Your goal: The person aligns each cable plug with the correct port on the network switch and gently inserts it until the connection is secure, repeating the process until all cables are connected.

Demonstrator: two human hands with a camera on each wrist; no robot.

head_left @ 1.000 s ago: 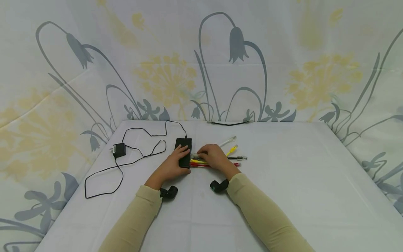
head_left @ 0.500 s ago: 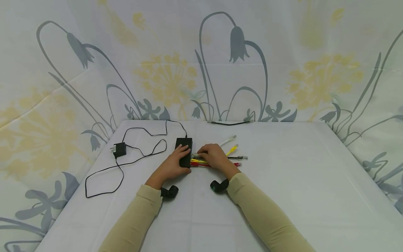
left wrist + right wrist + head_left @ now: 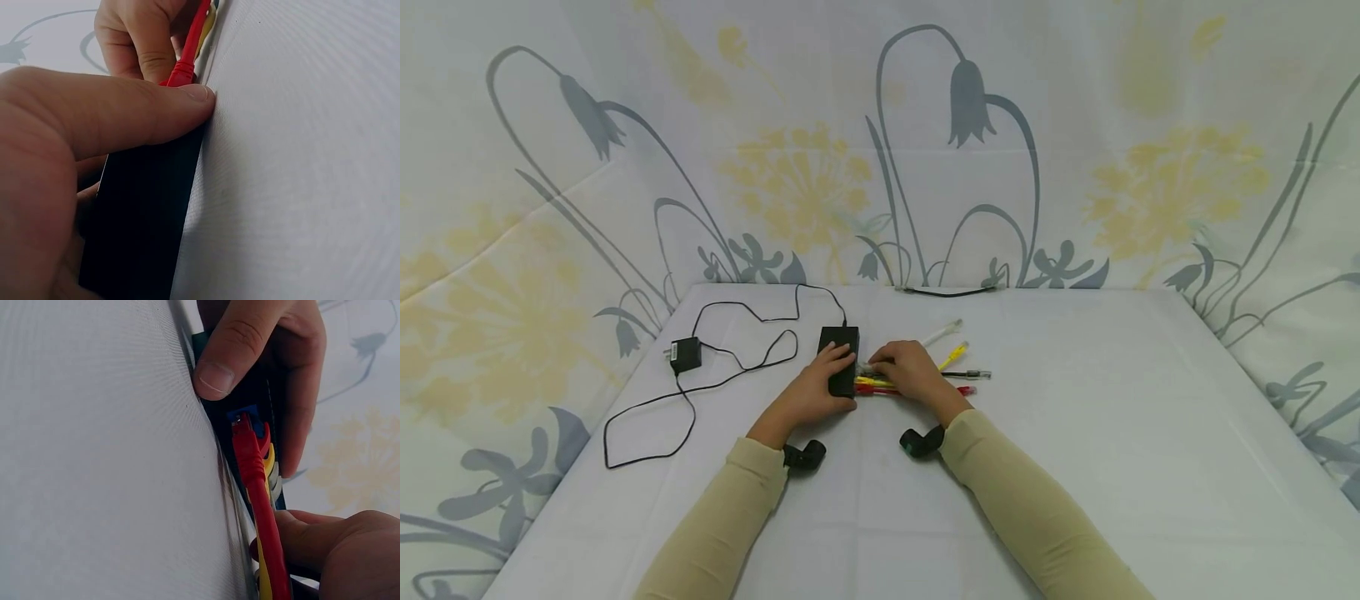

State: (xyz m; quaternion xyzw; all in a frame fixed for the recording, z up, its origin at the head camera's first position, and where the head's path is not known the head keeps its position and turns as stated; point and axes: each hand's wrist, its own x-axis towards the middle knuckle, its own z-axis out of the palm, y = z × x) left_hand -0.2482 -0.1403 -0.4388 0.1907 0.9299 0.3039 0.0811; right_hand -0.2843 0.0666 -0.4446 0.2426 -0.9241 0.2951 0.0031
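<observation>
A black network switch (image 3: 843, 375) lies on the white table, gripped by my left hand (image 3: 811, 392), fingers over its top and thumb at its near end. Along its right side, network cables run out: a red cable (image 3: 269, 531) nearest me, then a yellow cable (image 3: 270, 464), with a pale grey plug (image 3: 277, 478) beyond. The red plug sits at a blue-edged port. My right hand (image 3: 910, 368) pinches a network cable close beside the switch; its fingers hide which one. From under this hand emerge the free ends of white (image 3: 942, 333), yellow, black (image 3: 962, 375) and red cables.
A thin black power cord (image 3: 745, 306) joins the switch's far end to a power adapter (image 3: 686, 355) at the left, and loops over the table. One short black cable (image 3: 946, 295) lies along the back edge. Behind rises a flower-patterned curtain (image 3: 820, 183).
</observation>
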